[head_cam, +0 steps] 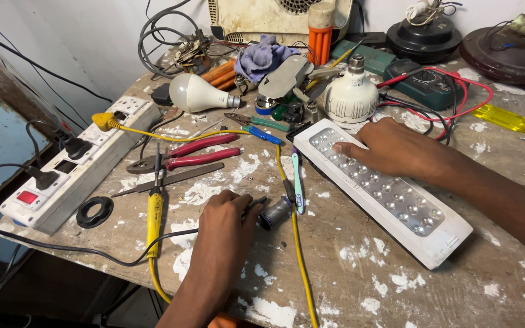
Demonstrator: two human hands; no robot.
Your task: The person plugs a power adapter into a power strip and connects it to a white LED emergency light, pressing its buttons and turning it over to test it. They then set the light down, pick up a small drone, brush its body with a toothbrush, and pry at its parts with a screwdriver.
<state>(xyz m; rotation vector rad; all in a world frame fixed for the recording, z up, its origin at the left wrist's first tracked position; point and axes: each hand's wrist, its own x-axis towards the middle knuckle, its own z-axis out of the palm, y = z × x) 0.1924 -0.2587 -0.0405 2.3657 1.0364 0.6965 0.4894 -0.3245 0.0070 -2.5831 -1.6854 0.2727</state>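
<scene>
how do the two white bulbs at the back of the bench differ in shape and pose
The left bulb is egg-shaped and lies on its side, its metal base pointing right. The right bulb is squat and wide, and stands on its dome with the screw base pointing up. The left one sits clear of both hands; the right one is just behind the right hand, which rests on the LED light panel. Both are white with metal bases.

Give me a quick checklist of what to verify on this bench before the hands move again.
1. Right hand steadies the white LED lamp panel: ok, resting flat on it.
2. Left hand grips the grey solder spool: cannot tell, fingers only reach it.
3. Yellow soldering iron clear of both hands: ok, lying left of them.
4. Yellow cable clear of the panel: ok.
5. Iron hot: cannot tell.
</scene>
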